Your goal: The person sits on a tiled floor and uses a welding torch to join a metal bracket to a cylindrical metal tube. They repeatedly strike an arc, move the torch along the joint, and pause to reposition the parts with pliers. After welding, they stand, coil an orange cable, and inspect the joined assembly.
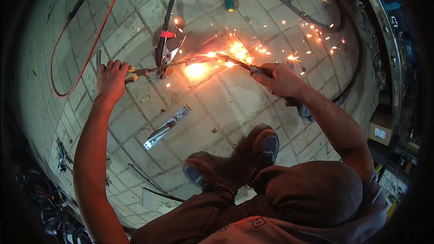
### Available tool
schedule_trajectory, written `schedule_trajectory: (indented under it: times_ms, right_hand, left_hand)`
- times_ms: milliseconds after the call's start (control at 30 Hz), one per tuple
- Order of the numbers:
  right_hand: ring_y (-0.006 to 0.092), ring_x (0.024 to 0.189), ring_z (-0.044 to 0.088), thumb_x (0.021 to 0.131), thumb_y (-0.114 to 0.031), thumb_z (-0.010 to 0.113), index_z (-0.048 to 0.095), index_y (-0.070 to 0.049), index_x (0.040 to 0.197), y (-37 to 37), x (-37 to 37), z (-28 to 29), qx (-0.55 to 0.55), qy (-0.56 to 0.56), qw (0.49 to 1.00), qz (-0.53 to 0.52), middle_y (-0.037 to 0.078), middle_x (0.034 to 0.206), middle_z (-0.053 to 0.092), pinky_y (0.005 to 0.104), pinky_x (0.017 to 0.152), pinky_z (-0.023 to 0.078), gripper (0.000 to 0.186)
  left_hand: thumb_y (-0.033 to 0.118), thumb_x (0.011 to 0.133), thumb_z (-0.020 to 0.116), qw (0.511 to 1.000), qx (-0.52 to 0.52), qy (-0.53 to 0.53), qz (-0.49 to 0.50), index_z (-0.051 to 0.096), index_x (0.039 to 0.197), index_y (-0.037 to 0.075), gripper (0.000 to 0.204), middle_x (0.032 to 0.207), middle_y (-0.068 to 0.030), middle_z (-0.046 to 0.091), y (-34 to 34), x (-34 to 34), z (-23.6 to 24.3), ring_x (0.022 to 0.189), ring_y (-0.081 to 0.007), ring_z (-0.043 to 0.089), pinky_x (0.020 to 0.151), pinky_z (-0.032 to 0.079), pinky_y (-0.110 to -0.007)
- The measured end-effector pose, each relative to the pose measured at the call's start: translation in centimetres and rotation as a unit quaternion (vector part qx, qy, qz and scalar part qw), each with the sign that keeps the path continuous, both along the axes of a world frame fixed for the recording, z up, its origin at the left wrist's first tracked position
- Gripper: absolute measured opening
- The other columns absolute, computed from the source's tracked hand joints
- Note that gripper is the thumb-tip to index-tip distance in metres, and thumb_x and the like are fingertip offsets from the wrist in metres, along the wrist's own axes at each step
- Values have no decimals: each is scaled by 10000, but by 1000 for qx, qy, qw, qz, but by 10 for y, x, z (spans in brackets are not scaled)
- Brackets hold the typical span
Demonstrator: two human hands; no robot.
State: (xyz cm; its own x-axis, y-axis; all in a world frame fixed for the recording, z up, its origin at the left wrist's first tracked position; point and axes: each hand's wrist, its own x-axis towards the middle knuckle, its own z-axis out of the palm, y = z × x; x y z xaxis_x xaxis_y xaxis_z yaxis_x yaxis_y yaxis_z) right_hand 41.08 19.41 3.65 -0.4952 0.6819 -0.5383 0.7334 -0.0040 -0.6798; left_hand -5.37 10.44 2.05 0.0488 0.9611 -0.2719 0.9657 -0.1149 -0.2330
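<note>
Left: left hand (111, 79), fingers clenched round yellow-handled pliers (141, 72), which hold a thin rod (181, 62). Rod runs right, past a red-banded clamp (167, 34) (contact unclear), into a bright glow (196, 71) over the paved floor (212, 108). Metal beneath lost in glare. Right: right hand (280, 80), fingers grasping a dark tool (242, 64), tip at the glow; sparks (293, 58) scatter rightward.

Step in hand, judged: heating at the rod's right end, under way. Next move seems to call for steadiness in both hands.

Edges, left to right: clamp hems the far left; metal bracket (167, 126) lies near; black cable (294, 10) arcs across far and right; cardboard box (381, 129) at far right. Best moving room: near side, between glow and shoes (266, 147).
</note>
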Motion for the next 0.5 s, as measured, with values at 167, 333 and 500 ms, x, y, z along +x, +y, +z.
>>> schedule_trajectory:
  times_ms: [167,333,500]
  right_hand:
    - [132,601,523,937,-320,602,638,1,1100,3,-5,7,-12,-14,1000,19,54,687,559,314,567,424,363]
    - [115,582,498,951,-288,601,630,5,1064,3,-11,6,10,-13,999,36,30,652,520,305,538,418,315]
    - [133,562,494,938,-313,605,632,8,971,5,-6,-3,67,8,996,63,46,627,513,327,540,420,324]
  left_hand:
    - [16,777,668,1000,-7,27,2,575,1103,122,355,1036,-57,568,-1,3,6,1054,-238,534,893,379,-398]
    - [-21,761,642,999,-3,33,-4,573,1099,134,379,1038,-54,571,-1,1,4,1056,-236,540,888,385,-400]
    - [38,804,636,999,3,44,-24,573,1099,131,316,1033,-55,569,2,3,2,1049,-231,541,890,391,-410]
